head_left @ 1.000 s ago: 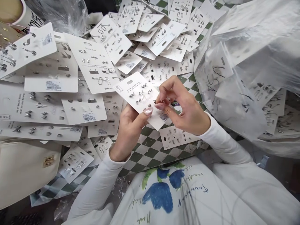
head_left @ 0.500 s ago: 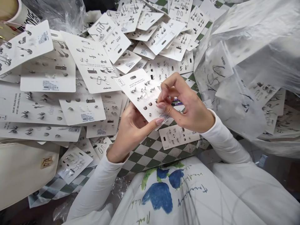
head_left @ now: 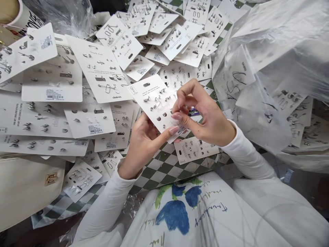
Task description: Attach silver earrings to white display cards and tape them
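Observation:
A white earring card (head_left: 151,97) with metal earring backs showing on its face tilts up in front of me. My left hand (head_left: 144,147) grips its lower end, thumb on the front face and fingers behind. The thumb and index finger of my right hand (head_left: 203,116) are pinched together at the card's right edge. Whatever lies between those fingertips is too small or hidden to make out. Below my right hand, another earring card (head_left: 196,150) lies flat on the green-and-white checked cloth (head_left: 164,168).
Piles of earring cards (head_left: 100,67) spread across the left and back. A clear plastic bag (head_left: 257,113) holding more cards bulges at the right. At the left edge are a cream handbag (head_left: 28,185) and a cup (head_left: 25,17). More clear plastic (head_left: 69,15) lies at the back left.
Almost nothing differs. The card and my left hand have shifted very slightly, while my right hand keeps its pinch at the card's edge.

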Demonstrator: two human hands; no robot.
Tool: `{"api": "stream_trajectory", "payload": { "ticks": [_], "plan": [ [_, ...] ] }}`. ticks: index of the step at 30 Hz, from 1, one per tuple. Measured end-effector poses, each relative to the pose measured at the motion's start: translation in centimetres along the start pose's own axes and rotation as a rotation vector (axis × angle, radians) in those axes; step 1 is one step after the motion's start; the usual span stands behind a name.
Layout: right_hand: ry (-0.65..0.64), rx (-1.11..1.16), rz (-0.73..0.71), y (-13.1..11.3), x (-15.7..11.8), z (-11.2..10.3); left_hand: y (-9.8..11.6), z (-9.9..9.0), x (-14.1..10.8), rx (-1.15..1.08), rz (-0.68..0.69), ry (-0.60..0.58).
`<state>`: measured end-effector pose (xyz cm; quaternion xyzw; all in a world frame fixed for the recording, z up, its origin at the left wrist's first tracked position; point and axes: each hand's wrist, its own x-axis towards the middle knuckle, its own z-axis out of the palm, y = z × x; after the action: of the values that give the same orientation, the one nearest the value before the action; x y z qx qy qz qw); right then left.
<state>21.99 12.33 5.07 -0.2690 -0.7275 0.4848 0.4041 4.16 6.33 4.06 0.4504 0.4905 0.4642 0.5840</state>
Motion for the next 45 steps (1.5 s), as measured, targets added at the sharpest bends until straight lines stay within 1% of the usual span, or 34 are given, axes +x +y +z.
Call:
{"api": "stream_trajectory", "payload": {
  "ticks": [6, 10, 14, 22, 27, 30, 33, 35, 37, 40, 45],
  "plan": [
    [0.005, 0.109, 0.084, -0.2, 0.0, -0.1, 0.1, 0.0, 0.0, -0.034, 0.005, -0.002],
    [0.012, 0.105, 0.096, -0.1, 0.0, -0.2, 0.1, 0.1, 0.1, -0.022, -0.002, 0.000],
    [-0.015, 0.089, 0.111, 0.0, 0.0, -0.3, 0.1, 0.1, 0.1, -0.050, 0.013, -0.003],
    [0.018, 0.020, 0.100, -0.3, -0.1, 0.0, -0.1, 0.2, 0.2, -0.061, 0.078, 0.002],
    [0.011, 0.028, 0.083, -0.1, -0.1, 0.3, -0.5, 0.0, 0.2, -0.007, 0.113, 0.041],
    [0.017, -0.003, 0.069, 0.0, -0.1, 0.3, -0.6, 0.1, 0.2, -0.009, 0.105, 0.035],
    [0.021, -0.051, 0.062, -0.1, -0.2, 0.5, -0.6, 0.2, 0.2, 0.033, 0.146, 0.050],
    [0.025, -0.112, 0.056, -0.1, -0.3, 0.6, -0.8, 0.3, 0.3, 0.061, 0.174, 0.076],
    [0.029, -0.232, 0.049, -0.1, -0.6, 0.9, -1.0, 0.5, 0.4, 0.072, 0.178, 0.114],
    [0.049, -0.509, 0.014, -0.1, -0.9, 1.5, -1.4, 0.6, 0.4, 0.095, 0.185, 0.180],
    [0.083, -0.992, -0.157, 0.0, -1.3, 2.7, -1.7, 0.8, 0.3, 0.161, 0.209, 0.235]
  ]
}}
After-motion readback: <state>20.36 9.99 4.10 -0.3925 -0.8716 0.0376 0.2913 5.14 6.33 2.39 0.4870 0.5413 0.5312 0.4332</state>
